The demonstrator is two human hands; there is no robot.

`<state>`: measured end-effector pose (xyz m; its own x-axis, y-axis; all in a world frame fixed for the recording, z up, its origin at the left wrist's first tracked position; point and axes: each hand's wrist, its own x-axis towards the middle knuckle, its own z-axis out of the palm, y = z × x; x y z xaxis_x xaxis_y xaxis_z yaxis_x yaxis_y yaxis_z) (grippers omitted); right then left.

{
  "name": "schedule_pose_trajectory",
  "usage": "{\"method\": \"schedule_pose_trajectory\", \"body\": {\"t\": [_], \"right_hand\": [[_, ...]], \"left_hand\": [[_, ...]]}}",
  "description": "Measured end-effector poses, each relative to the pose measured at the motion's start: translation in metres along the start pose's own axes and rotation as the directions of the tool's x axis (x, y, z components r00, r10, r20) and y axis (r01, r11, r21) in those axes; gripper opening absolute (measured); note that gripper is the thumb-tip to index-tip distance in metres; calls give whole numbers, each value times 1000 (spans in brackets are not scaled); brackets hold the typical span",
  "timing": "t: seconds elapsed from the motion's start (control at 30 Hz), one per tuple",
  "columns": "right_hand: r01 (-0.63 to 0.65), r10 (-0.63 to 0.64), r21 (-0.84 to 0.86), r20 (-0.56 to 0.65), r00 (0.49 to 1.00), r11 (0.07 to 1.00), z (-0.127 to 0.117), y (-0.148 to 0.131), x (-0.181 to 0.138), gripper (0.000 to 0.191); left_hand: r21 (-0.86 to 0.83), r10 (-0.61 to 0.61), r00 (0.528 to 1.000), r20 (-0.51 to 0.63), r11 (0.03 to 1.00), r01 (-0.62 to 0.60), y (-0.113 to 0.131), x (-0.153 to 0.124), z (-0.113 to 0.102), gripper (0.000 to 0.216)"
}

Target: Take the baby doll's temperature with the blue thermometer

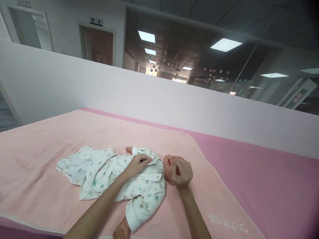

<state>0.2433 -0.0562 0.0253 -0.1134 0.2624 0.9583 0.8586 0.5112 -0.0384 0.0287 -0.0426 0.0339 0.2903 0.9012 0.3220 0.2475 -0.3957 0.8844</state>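
Observation:
A baby doll (pixel 169 163) lies on its back on a light pink blanket (pixel 50 139), head to the right. It wears a white patterned romper (pixel 117 174). My left hand (pixel 137 164) rests on the doll's chest near the collar, fingers pinched on the romper's fabric. My right hand (pixel 181 173) is curled around the doll's head, covering most of it. One doll hand (pixel 128 150) sticks out of the far sleeve, another doll hand (pixel 122 229) shows at the near edge.
The blanket lies on a darker pink mat (pixel 261 172) that extends to the right. A white partition wall (pixel 149 96) runs behind the bed. Beyond it are a glass wall, ceiling lights and doors.

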Motion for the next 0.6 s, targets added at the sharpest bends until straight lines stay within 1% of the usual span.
{"method": "schedule_pose_trajectory", "body": {"t": [0.03, 0.07, 0.1, 0.13, 0.17, 0.2, 0.33, 0.43, 0.5, 0.6], "right_hand": [[83, -85, 22, 149, 985, 996, 3, -11, 3, 16], [135, -145, 52, 318, 937, 989, 7, -23, 5, 18], [157, -174, 77, 473, 863, 985, 11, -33, 8, 21], [156, -181, 93, 594, 784, 983, 16, -42, 11, 22], [141, -168, 95, 677, 717, 985, 21, -50, 14, 23], [116, -138, 80, 726, 674, 990, 26, -56, 18, 23], [2, 63, -82, 778, 625, 997, 45, -62, 30, 25], [-46, 155, -160, 785, 599, 986, 59, -59, 32, 27], [-80, 197, -186, 775, 601, 979, 66, -59, 30, 28], [-131, 228, -187, 745, 627, 974, 67, -62, 28, 28]], "left_hand": [[-77, -57, 997, -51, 996, 53, -3, 2, -2, 31], [-153, -111, 989, -96, 984, 96, -5, 3, -4, 33], [-228, -159, 978, -132, 965, 126, -8, 4, -6, 36], [-302, -199, 968, -153, 942, 145, -11, 5, -7, 38], [-370, -229, 960, -159, 916, 157, -13, 5, -8, 41], [-430, -249, 956, -156, 888, 162, -15, 5, -9, 43], [-586, -265, 958, -105, 795, 156, -19, 4, -9, 46], [-631, -232, 971, -66, 763, 140, -21, 4, -9, 44], [-634, -214, 975, -54, 762, 132, -21, 3, -9, 44], [-614, -198, 979, -45, 778, 129, -19, 2, -10, 45]]}}
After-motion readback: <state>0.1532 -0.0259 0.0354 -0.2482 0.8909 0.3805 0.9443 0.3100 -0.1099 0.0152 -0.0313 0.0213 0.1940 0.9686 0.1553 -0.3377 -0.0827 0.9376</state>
